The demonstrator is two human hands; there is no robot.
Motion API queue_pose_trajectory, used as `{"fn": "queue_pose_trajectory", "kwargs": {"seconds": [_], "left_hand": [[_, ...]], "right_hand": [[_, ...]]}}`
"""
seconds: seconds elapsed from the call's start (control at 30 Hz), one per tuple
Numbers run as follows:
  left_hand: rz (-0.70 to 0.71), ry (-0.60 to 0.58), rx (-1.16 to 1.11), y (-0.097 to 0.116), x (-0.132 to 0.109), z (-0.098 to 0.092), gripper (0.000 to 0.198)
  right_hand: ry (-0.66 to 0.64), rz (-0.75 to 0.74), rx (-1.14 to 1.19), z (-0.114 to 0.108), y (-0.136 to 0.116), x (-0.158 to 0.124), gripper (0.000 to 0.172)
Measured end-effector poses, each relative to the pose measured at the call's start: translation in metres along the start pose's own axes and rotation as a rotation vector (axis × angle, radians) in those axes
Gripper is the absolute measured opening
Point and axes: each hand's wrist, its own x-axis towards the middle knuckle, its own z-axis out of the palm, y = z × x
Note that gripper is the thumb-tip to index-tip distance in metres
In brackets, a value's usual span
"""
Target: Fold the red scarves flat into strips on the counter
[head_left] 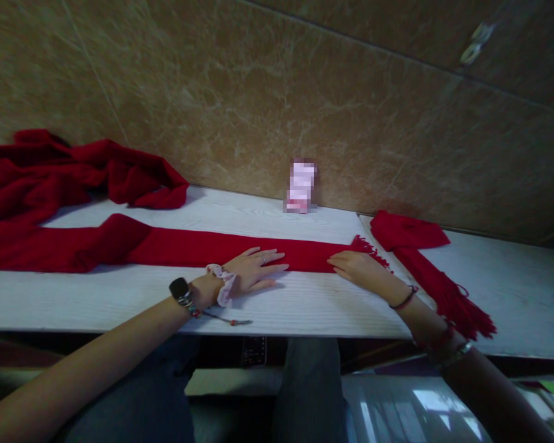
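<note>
Your left hand (249, 271) was palm down with the fingers spread, fingertips resting on the red scarf (203, 246) and the thumb off it on the bare counter (120, 301); it wasn't gripping anything. Your right hand (362, 269) was by the scarf's fringed end, fingers close together and a bit bent, touching the cloth. Couldn't make out whether they'd pinched it or just lay on top, sorry.

The scarf ran as 1 long strip, roughly parallel to the counter's front edge, from the left side of the view to near the seam (364, 221) on the right, with a raised fold left of your hands. Looked soft and light to me: nothing fragile, but limp, so I'd guess it creased and skewed easily. Imo the best hold was 2 hands on the fringed end, 1 at each corner, on solid cloth and not the tassels (362, 243), which looked prone to tangling.

Further out, 1 red heap (133, 175) sat along the back edge at the left, and 1 folded red fringed piece (410, 234) lay right of the seam. A pixelated pinkish item (301, 184) stood at the back edge by the wall (212, 92); no clue what it was.
</note>
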Motion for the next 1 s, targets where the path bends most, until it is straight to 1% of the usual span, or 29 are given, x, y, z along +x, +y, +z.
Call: {"fn": "queue_pose_trajectory", "kwargs": {"seconds": [0.13,0.23,0.3,0.43,0.47,0.5,0.53,0.63,0.7,0.87,1.0], "left_hand": [[-0.002,-0.009,0.005,0.001,0.000,-0.002,0.048],[-0.003,0.005,0.003,0.001,-0.001,-0.001,0.048],[-0.008,0.007,0.004,0.001,-0.002,-0.001,0.047],[-0.035,0.002,-0.006,0.001,-0.002,-0.001,0.049],[-0.044,-0.004,-0.012,0.001,-0.002,-0.001,0.050],[-0.050,-0.011,-0.018,0.001,-0.002,-0.001,0.050],[-0.055,-0.016,-0.023,0.000,-0.003,-0.001,0.050],[-0.058,0.000,-0.033,-0.001,-0.004,-0.001,0.048],[-0.057,0.011,-0.040,-0.001,-0.005,-0.002,0.046],[-0.073,0.012,-0.063,0.000,-0.007,-0.005,0.041],[-0.078,0.004,-0.104,0.001,-0.007,-0.008,0.038]], "right_hand": [[-0.021,0.065,-0.012,0.001,-0.006,0.003,0.039],[0.020,0.165,0.006,0.006,-0.008,0.003,0.042],[0.100,0.224,0.054,0.009,-0.006,0.002,0.039],[0.349,0.326,0.193,0.015,-0.002,-0.007,0.034],[0.383,0.339,0.212,0.017,-0.002,-0.010,0.033],[0.388,0.333,0.216,0.020,-0.002,-0.014,0.032],[0.365,0.306,0.203,0.024,-0.002,-0.018,0.031],[0.226,0.179,0.072,0.036,-0.003,-0.029,0.037],[0.166,0.142,-0.028,0.040,-0.002,-0.033,0.041],[0.132,0.118,-0.127,0.032,0.006,-0.036,0.042],[0.110,0.145,-0.148,0.025,0.015,-0.041,0.042]]}}
